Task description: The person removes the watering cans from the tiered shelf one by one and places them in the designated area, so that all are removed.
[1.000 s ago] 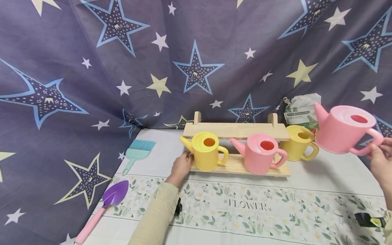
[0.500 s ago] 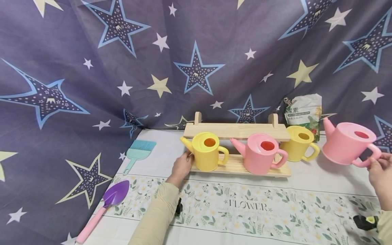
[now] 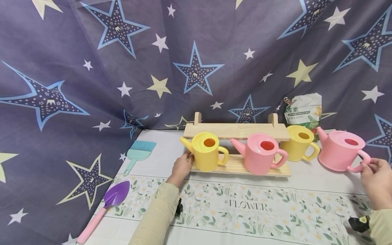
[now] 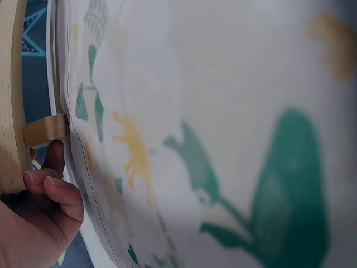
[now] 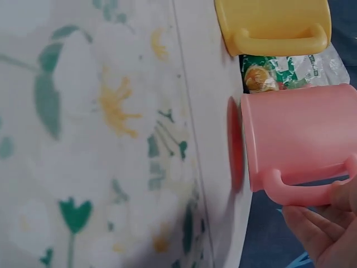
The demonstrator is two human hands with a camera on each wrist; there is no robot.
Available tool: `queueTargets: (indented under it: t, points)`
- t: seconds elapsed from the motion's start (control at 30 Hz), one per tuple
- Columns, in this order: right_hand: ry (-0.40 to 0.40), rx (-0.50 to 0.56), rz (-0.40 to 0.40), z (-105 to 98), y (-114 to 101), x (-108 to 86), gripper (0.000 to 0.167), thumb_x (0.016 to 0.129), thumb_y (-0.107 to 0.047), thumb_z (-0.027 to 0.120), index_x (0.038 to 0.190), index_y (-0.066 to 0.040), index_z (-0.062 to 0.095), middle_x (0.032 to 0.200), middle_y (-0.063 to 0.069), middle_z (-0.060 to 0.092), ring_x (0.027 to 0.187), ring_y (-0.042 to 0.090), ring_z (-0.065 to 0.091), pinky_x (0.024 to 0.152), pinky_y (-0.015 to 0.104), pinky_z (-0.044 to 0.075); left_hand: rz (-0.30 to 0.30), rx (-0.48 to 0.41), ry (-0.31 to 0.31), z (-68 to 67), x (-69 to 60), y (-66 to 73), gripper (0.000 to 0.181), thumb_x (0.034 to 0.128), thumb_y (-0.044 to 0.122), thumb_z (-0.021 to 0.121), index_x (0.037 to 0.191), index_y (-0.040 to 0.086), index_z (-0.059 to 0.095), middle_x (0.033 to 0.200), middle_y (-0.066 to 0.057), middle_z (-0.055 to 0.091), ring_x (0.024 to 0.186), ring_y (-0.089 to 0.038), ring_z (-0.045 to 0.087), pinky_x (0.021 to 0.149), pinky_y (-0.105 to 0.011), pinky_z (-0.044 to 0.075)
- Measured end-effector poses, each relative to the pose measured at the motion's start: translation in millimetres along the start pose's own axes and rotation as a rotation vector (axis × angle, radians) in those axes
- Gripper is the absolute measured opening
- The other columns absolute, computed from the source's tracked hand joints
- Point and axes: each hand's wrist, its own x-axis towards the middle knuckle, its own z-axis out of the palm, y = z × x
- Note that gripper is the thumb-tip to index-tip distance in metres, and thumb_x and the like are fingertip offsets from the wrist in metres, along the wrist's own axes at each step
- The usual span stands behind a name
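Observation:
My right hand (image 3: 376, 178) pinches the handle of a pink watering can (image 3: 338, 153) at the right, beside a yellow watering can (image 3: 296, 144). The right wrist view has the held can's base (image 5: 249, 145) close over the table, with a narrow gap and a pink patch below it. At the left end of a two-tier wooden shelf (image 3: 235, 131), my left hand (image 3: 181, 168) grips the board, its fingers (image 4: 64, 195) curled by the wood. On the lower tier stand another yellow watering can (image 3: 206, 154) and another pink one (image 3: 260, 156), spouts to the left.
On the left lie a teal brush (image 3: 139, 153) and a purple trowel (image 3: 116, 194) with a pink handle. A clipped white-and-green bag (image 3: 303, 109) stands behind the cans at right. A starry cloth (image 3: 153, 58) hangs behind the flower-printed table (image 3: 245, 217).
My right hand has lowered the pink watering can from the air to just over the table, beside the yellow can, shifting left lately. The left hand stays on the shelf.

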Motion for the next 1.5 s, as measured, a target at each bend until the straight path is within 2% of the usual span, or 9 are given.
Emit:
queueTargets:
  t: [0.3,0.43,0.53,0.67,0.8,0.93,1.13,1.27,1.5]
  points:
    - [-0.029,-0.034,0.037,2.9,6.9,2.4,0.041,0.098,-0.006,0.04,0.134,0.014,0.037,0.128,0.039,0.049,0.052,-0.02,0.027,0.044,0.007,0.033,-0.006,-0.018,0.001,-0.3,-0.9,0.0,0.043,0.1042,0.04,0.041,0.144,0.026,0.048,0.131,-0.015,0.06,0.11,-0.036,0.062,0.089,-0.054,0.048]
    - [-0.038,-0.079,0.093,3.0,4.7,-1.5,0.046,0.099,-0.007,0.042,0.14,0.012,0.033,0.135,0.037,0.046,0.075,0.019,0.063,0.045,0.012,0.03,0.011,-0.015,0.008,0.7,-0.5,-0.6,0.043,0.1046,0.04,0.04,0.143,0.024,0.049,0.133,-0.014,0.06,0.116,-0.037,0.059,0.094,-0.054,0.047]
    - [-0.045,-0.061,0.11,1.1,2.9,-4.8,0.05,0.099,-0.008,0.044,0.144,0.009,0.031,0.141,0.033,0.043,0.105,0.037,0.057,0.051,0.011,0.03,0.014,-0.021,0.006,0.9,-0.4,-0.5,0.043,0.1048,0.039,0.039,0.143,0.023,0.049,0.133,-0.014,0.059,0.116,-0.037,0.059,0.095,-0.055,0.046]
    - [0.014,0.043,0.108,0.0,-0.4,-10.9,0.052,0.099,-0.011,0.042,0.148,0.003,0.03,0.147,0.026,0.04,0.124,0.024,0.052,0.089,0.019,0.047,0.012,-0.017,0.0,0.8,-0.6,0.8,0.043,0.1049,0.039,0.039,0.143,0.023,0.049,0.134,-0.014,0.059,0.116,-0.036,0.059,0.095,-0.055,0.046]
    - [0.112,0.144,0.049,1.9,-6.2,-19.0,0.049,0.102,-0.019,0.044,0.148,-0.006,0.036,0.151,0.019,0.038,0.141,0.025,0.034,0.114,0.034,0.028,0.018,-0.013,0.003,0.6,-0.4,0.3,0.043,0.1047,0.039,0.039,0.143,0.022,0.049,0.133,-0.015,0.059,0.115,-0.037,0.059,0.094,-0.055,0.047]
    - [0.182,0.196,-0.051,0.4,-27.4,-32.7,0.044,0.101,-0.026,0.05,0.142,-0.009,0.047,0.146,0.012,0.046,0.134,0.006,0.04,0.112,0.026,0.029,0.022,-0.016,0.003,-0.3,-0.9,-0.1,0.043,0.1048,0.038,0.039,0.144,0.022,0.049,0.132,-0.016,0.06,0.115,-0.038,0.059,0.094,-0.055,0.047]
    - [0.216,0.193,-0.252,3.2,-63.8,-54.7,0.033,0.096,-0.016,0.061,0.127,-0.005,0.064,0.119,-0.015,0.064,0.09,-0.025,0.047,0.086,0.004,0.041,0.014,-0.013,0.003,-2.2,-2.0,1.8,0.043,0.1047,0.038,0.04,0.144,0.022,0.048,0.131,-0.017,0.06,0.115,-0.038,0.059,0.094,-0.055,0.046]
    - [0.121,0.204,-0.32,8.9,-82.0,-68.7,0.034,0.094,-0.013,0.066,0.127,-0.007,0.065,0.103,-0.03,0.062,0.082,-0.027,0.047,0.076,-0.001,0.04,0.017,-0.013,0.006,-2.5,-1.8,1.8,0.043,0.1046,0.037,0.04,0.143,0.022,0.049,0.132,-0.017,0.059,0.117,-0.04,0.057,0.096,-0.056,0.045]
    - [-0.09,0.33,-0.497,21.5,-99.0,-85.8,0.032,0.089,-0.002,0.069,0.12,0.004,0.065,0.097,-0.032,0.061,0.087,-0.019,0.057,0.075,0.001,0.042,0.022,-0.011,0.004,-1.1,-1.5,1.1,0.043,0.1047,0.039,0.039,0.144,0.023,0.049,0.132,-0.016,0.059,0.116,-0.038,0.058,0.095,-0.055,0.046]
